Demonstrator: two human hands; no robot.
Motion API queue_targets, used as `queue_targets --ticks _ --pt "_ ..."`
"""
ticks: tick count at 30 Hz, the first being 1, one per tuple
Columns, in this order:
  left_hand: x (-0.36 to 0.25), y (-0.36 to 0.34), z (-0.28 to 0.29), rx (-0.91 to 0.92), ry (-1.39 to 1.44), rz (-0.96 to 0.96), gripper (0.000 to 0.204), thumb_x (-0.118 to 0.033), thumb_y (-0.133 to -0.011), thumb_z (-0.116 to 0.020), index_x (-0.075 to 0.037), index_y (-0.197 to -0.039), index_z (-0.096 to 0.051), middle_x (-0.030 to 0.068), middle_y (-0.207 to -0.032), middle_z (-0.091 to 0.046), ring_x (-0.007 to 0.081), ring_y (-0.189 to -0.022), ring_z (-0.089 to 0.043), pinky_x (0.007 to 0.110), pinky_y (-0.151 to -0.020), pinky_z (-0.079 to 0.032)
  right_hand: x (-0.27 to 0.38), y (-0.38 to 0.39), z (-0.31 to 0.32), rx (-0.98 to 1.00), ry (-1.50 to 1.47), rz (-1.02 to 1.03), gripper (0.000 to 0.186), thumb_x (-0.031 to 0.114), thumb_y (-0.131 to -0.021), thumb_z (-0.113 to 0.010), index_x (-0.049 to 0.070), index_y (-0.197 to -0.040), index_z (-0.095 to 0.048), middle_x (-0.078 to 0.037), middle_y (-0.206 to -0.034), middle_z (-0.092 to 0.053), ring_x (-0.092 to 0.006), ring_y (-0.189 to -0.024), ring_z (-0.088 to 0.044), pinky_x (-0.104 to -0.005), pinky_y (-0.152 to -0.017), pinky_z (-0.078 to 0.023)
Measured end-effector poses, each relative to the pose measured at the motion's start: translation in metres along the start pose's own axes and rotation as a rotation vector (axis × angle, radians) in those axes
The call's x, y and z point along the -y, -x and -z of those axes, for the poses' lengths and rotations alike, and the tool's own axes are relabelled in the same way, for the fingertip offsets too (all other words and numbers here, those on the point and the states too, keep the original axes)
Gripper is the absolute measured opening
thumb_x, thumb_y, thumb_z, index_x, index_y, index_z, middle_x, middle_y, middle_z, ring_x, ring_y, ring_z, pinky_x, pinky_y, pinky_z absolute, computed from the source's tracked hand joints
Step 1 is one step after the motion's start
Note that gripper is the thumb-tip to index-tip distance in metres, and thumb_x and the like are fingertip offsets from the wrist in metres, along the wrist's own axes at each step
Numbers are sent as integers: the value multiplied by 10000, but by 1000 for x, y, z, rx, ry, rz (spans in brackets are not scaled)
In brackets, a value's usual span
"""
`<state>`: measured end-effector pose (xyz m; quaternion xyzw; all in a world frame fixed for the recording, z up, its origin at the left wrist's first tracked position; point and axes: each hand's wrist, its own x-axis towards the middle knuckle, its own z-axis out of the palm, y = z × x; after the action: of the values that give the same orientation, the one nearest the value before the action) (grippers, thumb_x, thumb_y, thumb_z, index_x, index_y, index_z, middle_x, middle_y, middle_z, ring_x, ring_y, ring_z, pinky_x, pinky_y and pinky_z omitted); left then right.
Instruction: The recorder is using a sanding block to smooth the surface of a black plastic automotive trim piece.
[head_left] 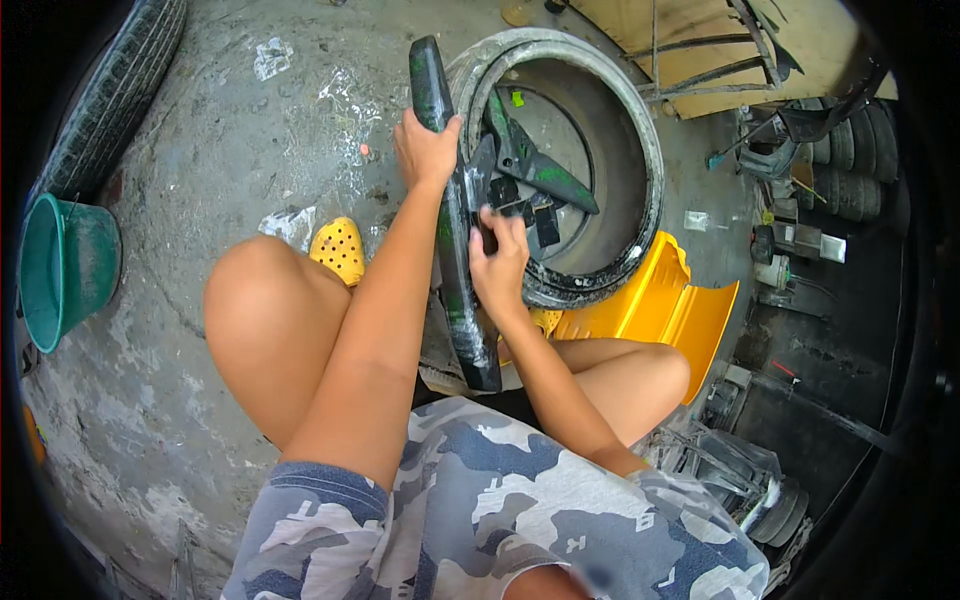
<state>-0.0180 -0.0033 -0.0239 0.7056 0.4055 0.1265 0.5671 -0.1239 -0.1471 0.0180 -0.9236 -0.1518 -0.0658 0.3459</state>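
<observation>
A long, narrow black part (455, 270) with green patches stands lengthwise in front of me, leaning by the near left side of a tyre (650, 170) that lies flat. My left hand (428, 150) is wrapped round its upper half. Close to its middle, on the right side, is my right hand (502, 262), with thumb and fingers curled together. Whatever those fingers hold, if anything, cannot be made out. Within the tyre's ring lie a black and green angled piece (550, 178) and several small dark flat pieces (546, 224).
A yellow moulded panel (700, 310) rests on the floor right of the tyre. Far left are a green bucket (90, 255) and an upright tyre (120, 100). Metal parts and wheels (860, 145) crowd the right side. My yellow clog (338, 250) is near my left knee.
</observation>
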Motion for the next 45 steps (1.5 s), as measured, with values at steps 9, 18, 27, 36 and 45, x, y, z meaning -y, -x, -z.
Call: queue_targets --ticks 9,18,27,36,45 --pt "3 -4 1 -16 7 -5 620 -429 -712 -759 9 -1111 -576 255 -1104 -579 414 -1072 -554 465 -944 -419 -6 -7 -10 -47 52 144 377 -14 -791 -647 47 -1163 -622 -169 -901 -507 -346 -812 -562 -402 -715 -484" --pt "-2 2 3 -20 6 9 631 -450 -711 -759 7 -1110 -589 251 -1094 -577 406 -1074 -552 461 -941 -426 2 -37 -18 -68 154 232 319 -10 -803 -642 20 -1120 -633 -188 -894 -509 -357 -791 -567 -413 -690 -478" --pt "-20 9 -1 45 -60 28 656 -405 -747 -735 15 -1215 -547 227 -1179 -558 403 -1146 -524 470 -987 -418 -19 -95 -9 -60 84 130 278 31 -795 -668 -8 -1068 -641 -182 -905 -585 -345 -817 -601 -410 -729 -494" --pt "-11 1 8 28 -47 25 638 -407 -731 -752 1 -1185 -568 219 -1176 -563 400 -1157 -518 479 -982 -419 -19 -2 21 139 -189 -67 304 90 -870 -625 -6 -1156 -587 -149 -979 -621 -281 -876 -605 -360 -821 -472" --pt "-1 -2 0 -5 -61 -46 641 -429 -731 -753 13 -1162 -578 238 -1139 -581 409 -1110 -547 481 -968 -421 -28 20 16 66 -165 34 296 16 -837 -652 -9 -1130 -624 -164 -899 -532 -352 -861 -551 -393 -784 -451"
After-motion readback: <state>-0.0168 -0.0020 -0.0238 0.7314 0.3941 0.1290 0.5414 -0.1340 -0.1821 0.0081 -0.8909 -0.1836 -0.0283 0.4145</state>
